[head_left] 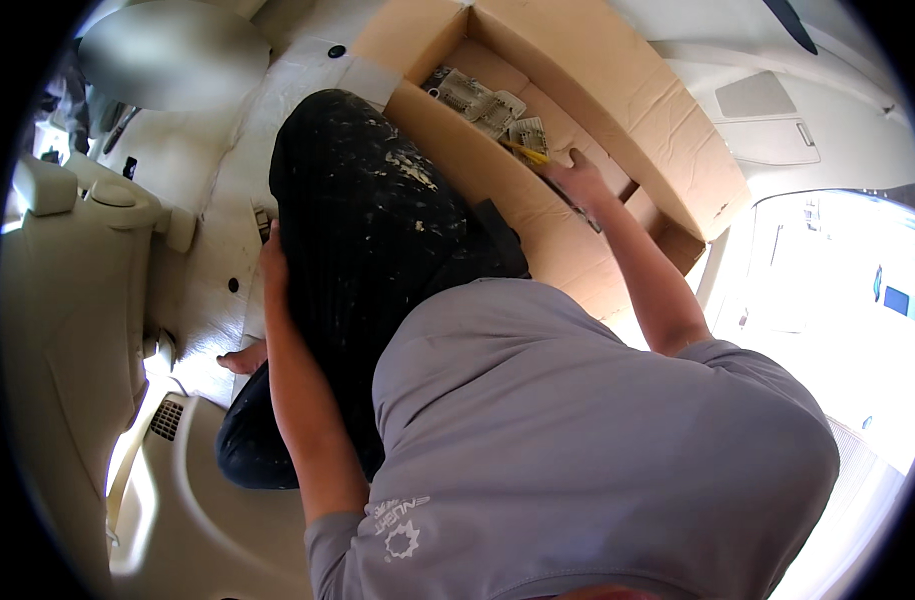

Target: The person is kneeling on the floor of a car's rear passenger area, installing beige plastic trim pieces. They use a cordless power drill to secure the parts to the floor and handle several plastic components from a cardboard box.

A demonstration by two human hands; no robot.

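Note:
My right hand (581, 183) is inside the long open cardboard box (608, 70), closed on a slim yellow tool (528, 150) beside clear cases (493, 110) of small pieces too small to make out. My left hand (273, 255) is low beside my dark, paint-spattered trouser leg (368, 190), its fingers curled at a small dark-and-light object (262, 222) that is partly hidden by the knee and that I cannot make out. My bare foot (243, 358) shows below that hand.
I sit inside a vehicle on a pale floor (223, 150). A cream seat (73, 300) lines the left, and a trim panel with a small vent (166, 420) is at lower left. A bright opening (818, 300) is at the right. A blurred oval patch covers the upper left.

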